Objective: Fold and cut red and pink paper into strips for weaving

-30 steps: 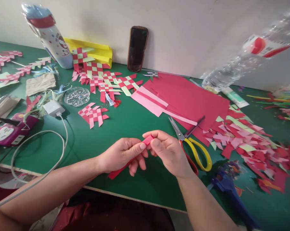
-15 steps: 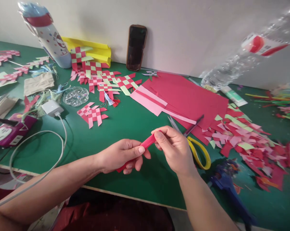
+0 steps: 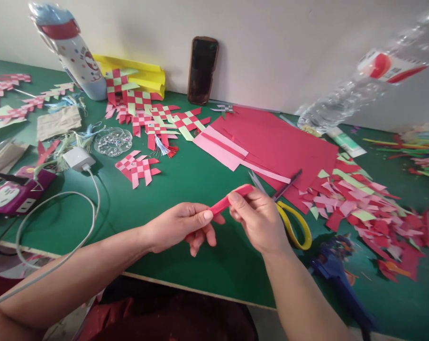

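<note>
A narrow red paper strip [image 3: 221, 205] stretches between my two hands, above the green tabletop. My left hand [image 3: 186, 225] pinches its near end between thumb and forefinger, the other fingers loosely bent below. Thumb and fingers of my right hand [image 3: 259, 218] are closed on the far part, with the tip showing past the forefinger. Just behind my right hand lie scissors with yellow handles [image 3: 295, 226]. Beyond them are red paper sheets [image 3: 271, 137] and a pink sheet [image 3: 219, 148]. Woven paper fish [image 3: 138, 168] rest to the left.
Paper scraps [image 3: 363, 203] are heaped at the right, beside a blue glue gun [image 3: 337, 274]. A clear plastic bottle [image 3: 356, 90], a phone [image 3: 202, 70] and a patterned bottle [image 3: 75, 57] stand along the wall. A white cable [image 3: 93, 203] loops across the left, near a purple power strip [image 3: 20, 189].
The strip has shifted up and right through my left hand, so more of its tip shows past my right fingers. Its lower end no longer shows beneath my left hand.
</note>
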Demonstrator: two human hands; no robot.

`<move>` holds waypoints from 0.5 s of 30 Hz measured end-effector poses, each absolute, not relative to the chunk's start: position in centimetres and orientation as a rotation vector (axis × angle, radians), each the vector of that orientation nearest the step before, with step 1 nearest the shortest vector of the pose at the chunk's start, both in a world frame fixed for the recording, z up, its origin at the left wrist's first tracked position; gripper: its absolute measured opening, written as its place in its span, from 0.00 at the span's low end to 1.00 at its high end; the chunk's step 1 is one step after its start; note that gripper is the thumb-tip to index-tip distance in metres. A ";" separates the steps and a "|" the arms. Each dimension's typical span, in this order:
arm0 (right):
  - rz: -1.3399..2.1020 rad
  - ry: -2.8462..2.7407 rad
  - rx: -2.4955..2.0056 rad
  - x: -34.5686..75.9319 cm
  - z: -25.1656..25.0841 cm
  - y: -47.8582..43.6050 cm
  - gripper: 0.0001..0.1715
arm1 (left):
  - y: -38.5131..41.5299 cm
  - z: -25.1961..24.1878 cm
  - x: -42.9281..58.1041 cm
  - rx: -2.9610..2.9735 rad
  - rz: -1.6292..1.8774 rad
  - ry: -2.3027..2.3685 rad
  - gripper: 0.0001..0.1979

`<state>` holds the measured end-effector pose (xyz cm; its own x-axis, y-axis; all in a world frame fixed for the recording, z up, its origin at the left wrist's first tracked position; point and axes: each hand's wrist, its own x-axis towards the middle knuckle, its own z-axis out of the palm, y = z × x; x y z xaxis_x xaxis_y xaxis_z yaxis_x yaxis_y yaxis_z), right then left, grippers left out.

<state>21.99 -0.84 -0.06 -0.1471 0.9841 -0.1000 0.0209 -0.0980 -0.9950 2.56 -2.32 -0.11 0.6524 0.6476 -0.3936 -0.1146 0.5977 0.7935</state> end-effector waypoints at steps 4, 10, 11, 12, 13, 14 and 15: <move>1.395 -1.168 -1.170 22.6 -0.3 -0.5 0.15 | -2.3 -0.1 2.4 0.745 0.470 0.687 0.21; 1.378 -1.155 -1.134 22.4 0.0 -0.7 0.14 | -2.0 0.0 2.4 0.708 0.466 0.698 0.19; 1.382 -1.156 -1.127 22.4 0.1 -0.7 0.14 | -2.0 0.0 2.5 0.715 0.470 0.705 0.19; 1.386 -1.159 -1.121 22.4 0.1 -0.7 0.14 | -2.0 -0.1 2.5 0.722 0.470 0.710 0.20; 1.391 -1.167 -1.116 22.5 0.0 -0.7 0.14 | -2.0 -0.1 2.5 0.726 0.468 0.713 0.20; 1.397 -1.179 -1.114 22.5 0.0 -0.7 0.14 | -2.0 -0.2 2.5 0.724 0.464 0.708 0.21; 1.404 -1.192 -1.114 22.5 0.0 -0.7 0.14 | -2.1 -0.3 2.4 0.717 0.456 0.696 0.23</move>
